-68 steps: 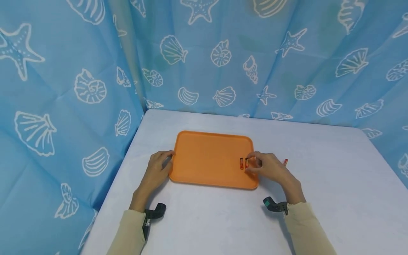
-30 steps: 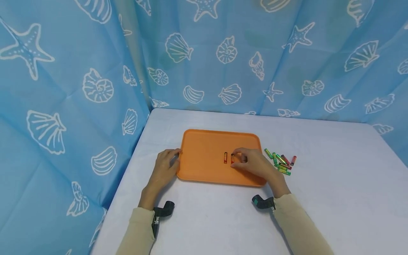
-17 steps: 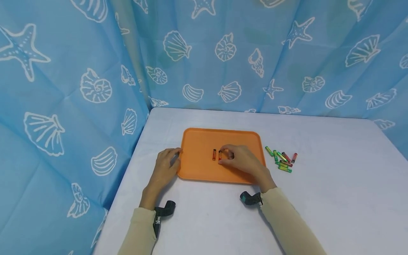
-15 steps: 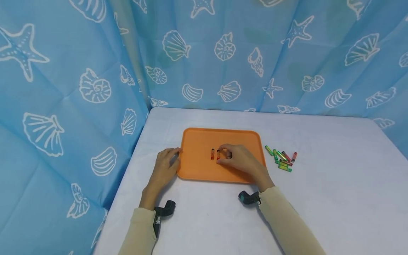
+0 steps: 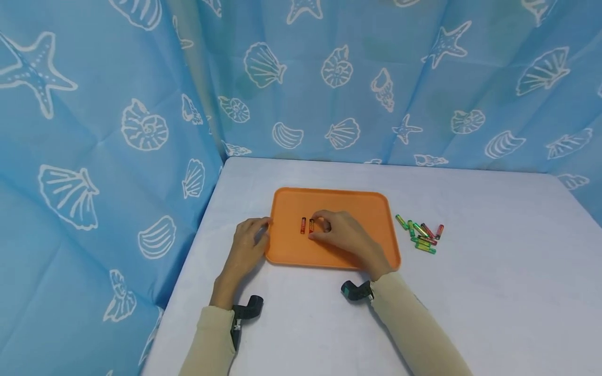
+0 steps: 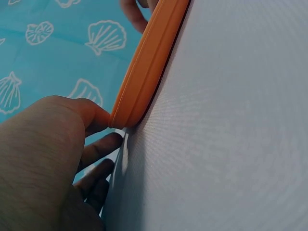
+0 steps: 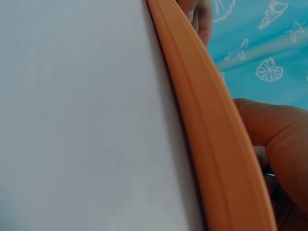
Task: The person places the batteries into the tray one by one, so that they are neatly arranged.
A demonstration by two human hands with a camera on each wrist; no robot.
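Observation:
Two red batteries with black ends lie side by side on the orange tray [image 5: 338, 201], left of its middle. My right hand [image 5: 345, 232] pinches the right-hand battery [image 5: 311, 225] by its ends, index finger at the far end and thumb at the near one. The other battery [image 5: 303, 225] is just to the left. My left hand [image 5: 244, 245] rests at the tray's left rim with relaxed fingers; in the left wrist view its thumb [image 6: 96, 115] touches the tray corner. The tray wall [image 7: 207, 115] hides the batteries in the right wrist view.
A loose pile of several green and red batteries [image 5: 420, 237] lies on the white table [image 5: 494, 261] to the right of the tray. A blue curtain [image 5: 301, 89] with shell prints hangs behind the table and along its left side.
My right hand and both red batteries have moved left across the tray, from near its right edge to left of the middle. My left hand has stayed at the left rim.

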